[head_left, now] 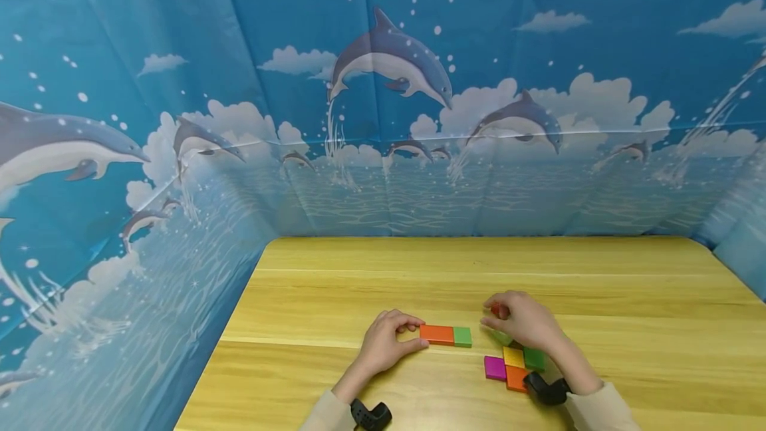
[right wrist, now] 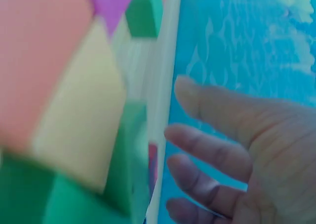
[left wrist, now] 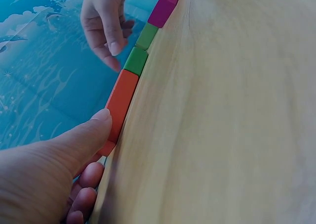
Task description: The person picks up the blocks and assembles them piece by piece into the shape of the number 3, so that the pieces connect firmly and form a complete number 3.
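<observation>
On the table, my left hand [head_left: 385, 343] pinches the left end of a long orange block [head_left: 437, 334] between thumb and fingers. A small green block [head_left: 463, 337] butts against that block's right end. To the right, my right hand [head_left: 523, 318] is raised above a cluster of blocks, its fingers loosely bent and spread. A red block [head_left: 496, 310] shows between its fingers in the head view; the right wrist view shows nothing gripped. The cluster has a yellow block [head_left: 513, 357], a purple block [head_left: 495, 368], an orange square block [head_left: 516, 378], a dark green block [head_left: 534, 359] and a partly hidden light green block [head_left: 501, 336].
The wooden table [head_left: 335, 285] has rounded far corners. Blue dolphin-print sheeting [head_left: 371, 185] hangs behind it and along both sides. A black wrist strap [head_left: 371, 416] is on the left wrist, another strap [head_left: 546, 391] on the right, close to the orange square block.
</observation>
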Tool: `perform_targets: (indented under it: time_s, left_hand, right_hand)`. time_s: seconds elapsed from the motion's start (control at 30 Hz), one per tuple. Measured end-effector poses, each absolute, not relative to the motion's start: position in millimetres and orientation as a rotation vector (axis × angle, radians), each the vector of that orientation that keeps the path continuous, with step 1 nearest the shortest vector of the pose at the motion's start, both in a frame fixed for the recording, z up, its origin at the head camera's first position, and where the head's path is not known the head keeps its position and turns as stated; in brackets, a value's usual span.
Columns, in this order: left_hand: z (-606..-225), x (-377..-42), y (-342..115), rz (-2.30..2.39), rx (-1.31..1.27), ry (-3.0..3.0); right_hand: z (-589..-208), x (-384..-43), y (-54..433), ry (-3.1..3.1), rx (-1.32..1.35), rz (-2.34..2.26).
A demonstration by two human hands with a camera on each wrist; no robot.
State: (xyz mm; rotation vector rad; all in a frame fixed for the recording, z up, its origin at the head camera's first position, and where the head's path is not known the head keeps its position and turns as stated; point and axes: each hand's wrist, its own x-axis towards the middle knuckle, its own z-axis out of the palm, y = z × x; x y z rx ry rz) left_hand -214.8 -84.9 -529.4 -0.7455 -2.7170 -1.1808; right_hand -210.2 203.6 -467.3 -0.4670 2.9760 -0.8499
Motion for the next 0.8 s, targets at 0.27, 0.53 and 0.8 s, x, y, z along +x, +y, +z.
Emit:
perform_targets:
  time_s: [0.27,0.53,0.8]
  left_hand:
    - [-529.4,-215.1,-86.2,-1.185,-0.743,-2.721]
    - [-530.2,-215.6,-86.2,-1.193,-0.741,-2.723]
    - [-531.1,-215.9,-85.8,-1.187,-0.758,-2.71]
  right_hand:
    - [-468.3,-214.8,221.4,3.089,-0.287,-0.78]
    - [-466.5,-215.8,222.1,3.088,-0.173,-0.707]
    - [-467.3,-217.2,207.5,3.059,-0.202,-0.678]
